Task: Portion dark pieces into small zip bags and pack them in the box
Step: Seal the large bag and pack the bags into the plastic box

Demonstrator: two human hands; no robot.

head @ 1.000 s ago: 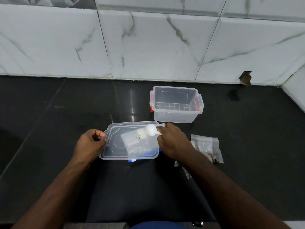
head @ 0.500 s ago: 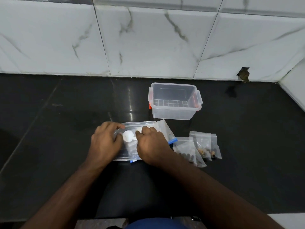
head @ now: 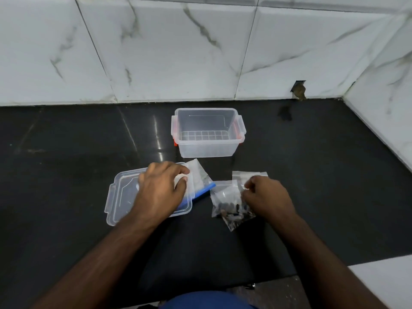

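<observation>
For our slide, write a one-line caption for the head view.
Left hand rests on the lid; right hand pinches a bag of dark pieces before the empty box.

This looks like a home kitchen or utility corner. Beyond both hands a polished black stone counter [head: 66, 152] runs back to a wall of white marble-look tiles [head: 178, 52], which turns a corner far to the right of the right hand [head: 265, 197]. A small chipped hole [head: 298, 90] breaks the tile base beyond that hand. A clear household storage box [head: 207, 132] with orange clips stands past the left hand [head: 160, 188], its lid [head: 118, 197] under that hand.
</observation>
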